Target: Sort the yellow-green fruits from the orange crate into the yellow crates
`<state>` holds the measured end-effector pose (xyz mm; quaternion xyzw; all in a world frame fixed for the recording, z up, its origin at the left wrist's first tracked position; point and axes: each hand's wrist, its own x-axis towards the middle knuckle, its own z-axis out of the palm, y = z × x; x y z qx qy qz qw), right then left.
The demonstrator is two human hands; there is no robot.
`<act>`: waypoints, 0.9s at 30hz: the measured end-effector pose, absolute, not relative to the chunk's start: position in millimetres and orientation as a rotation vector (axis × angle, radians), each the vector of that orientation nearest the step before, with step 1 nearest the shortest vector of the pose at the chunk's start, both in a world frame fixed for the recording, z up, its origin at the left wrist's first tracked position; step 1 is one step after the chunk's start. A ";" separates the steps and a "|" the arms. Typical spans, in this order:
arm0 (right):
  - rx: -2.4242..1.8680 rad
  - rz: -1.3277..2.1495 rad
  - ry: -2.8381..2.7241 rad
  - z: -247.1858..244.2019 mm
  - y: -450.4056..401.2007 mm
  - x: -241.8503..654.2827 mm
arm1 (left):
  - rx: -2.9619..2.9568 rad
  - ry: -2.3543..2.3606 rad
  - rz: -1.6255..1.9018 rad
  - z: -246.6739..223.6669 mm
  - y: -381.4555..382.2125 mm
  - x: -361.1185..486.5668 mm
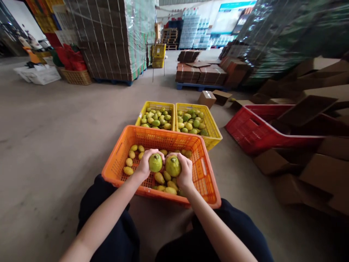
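My left hand point(145, 163) is closed around a green-yellow lemon point(155, 163), its stem end facing me. Beside it, my right hand point(185, 172) grips a second, slightly larger lemon point(173, 166), also stem end up. Both hands are close together above an orange plastic crate point(120, 148). Several loose yellow lemons point(128, 170) lie at the left inside the crate, and more lemons point(170, 190) rest in its near middle. Some at the back are partly hidden by my hands.
Two yellow crates point(215, 125) of green and yellow lemons point(156, 123) stand directly behind the orange crate. A red crate point(242, 133) and cardboard boxes point(324, 174) are on the right. Wrapped pallet stacks point(109, 40) and flat cartons on a blue pallet point(188, 86) stand farther back.
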<state>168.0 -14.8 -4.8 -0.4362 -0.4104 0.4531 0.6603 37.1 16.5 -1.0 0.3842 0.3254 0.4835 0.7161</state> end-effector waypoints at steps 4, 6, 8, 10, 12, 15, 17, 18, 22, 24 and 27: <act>-0.977 0.944 -1.051 -2.0 -16.7 169.6 | 0.928 0.730 1.063 1.4 16.6 32.9; -0.973 0.937 -1.079 -2.0 -17.7 169.9 | 0.976 0.742 1.066 0.3 16.5 30.9; -0.975 0.936 -1.101 -2.4 -18.8 170.1 | 1.036 0.757 1.075 -1.1 16.3 29.2; -0.985 0.935 -1.125 -2.8 -20.0 170.3 | 1.103 0.768 1.083 -1.8 16.0 27.6; -0.996 0.931 -1.143 -2.8 -21.1 170.7 | 1.158 0.775 1.081 -1.4 15.9 26.1; -1.005 0.928 -1.152 -2.4 -22.1 171.0 | 1.191 0.786 1.069 0.4 15.2 24.3; -1.007 0.936 -1.152 -2.0 -22.2 170.8 | 1.191 0.794 1.064 0.9 14.1 23.7; -1.009 0.948 -1.145 -1.9 -22.0 170.6 | 1.185 0.798 1.063 0.6 13.5 23.8; -1.037 1.080 -1.033 -5.2 -18.7 168.6 | 1.081 0.837 1.105 -4.1 12.4 26.3; -1.063 1.154 -0.934 -9.7 -15.5 166.9 | 0.949 0.875 1.099 -6.2 13.8 28.1; -1.051 1.316 -0.728 -16.9 -10.7 164.4 | 0.672 0.878 0.998 -4.3 17.8 28.8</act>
